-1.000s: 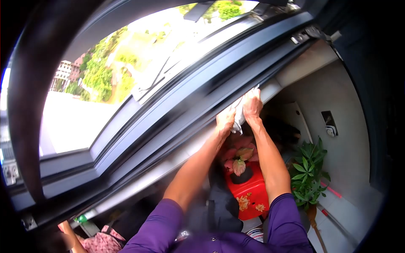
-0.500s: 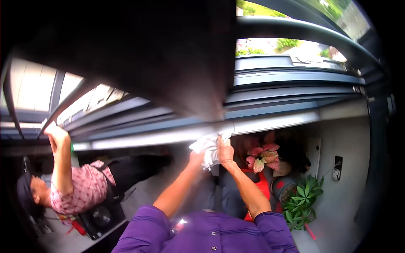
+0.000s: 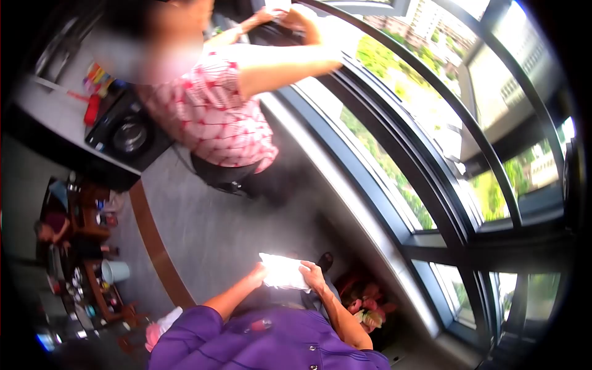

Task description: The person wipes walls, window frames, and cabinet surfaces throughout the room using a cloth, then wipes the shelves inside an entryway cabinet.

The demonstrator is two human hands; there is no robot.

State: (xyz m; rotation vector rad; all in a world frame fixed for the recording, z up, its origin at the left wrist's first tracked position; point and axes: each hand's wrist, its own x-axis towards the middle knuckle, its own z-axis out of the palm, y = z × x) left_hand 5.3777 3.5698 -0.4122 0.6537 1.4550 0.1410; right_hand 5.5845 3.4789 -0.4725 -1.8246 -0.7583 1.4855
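A white cloth (image 3: 284,271), spread fairly flat, is held between both hands in front of the purple shirt. My left hand (image 3: 256,274) grips its left edge with closed fingers. At the right edge, my right hand (image 3: 313,275) pinches the cloth. Both hands are away from the window ledge (image 3: 370,231), above the grey floor (image 3: 228,246). Pink-leaved flowers (image 3: 370,311) stand just below and right of my right hand.
A co-worker (image 3: 209,117) in a pink patterned top stands ahead, arms raised at the window frame (image 3: 401,142). A washing machine (image 3: 129,134) stands at the left. Farther left are another person (image 3: 54,228), wooden furniture and a pale bucket (image 3: 116,271).
The view has swung left toward the co-worker and room. Both hands have come off the ledge with the cloth, which was crumpled and is now spread between them.
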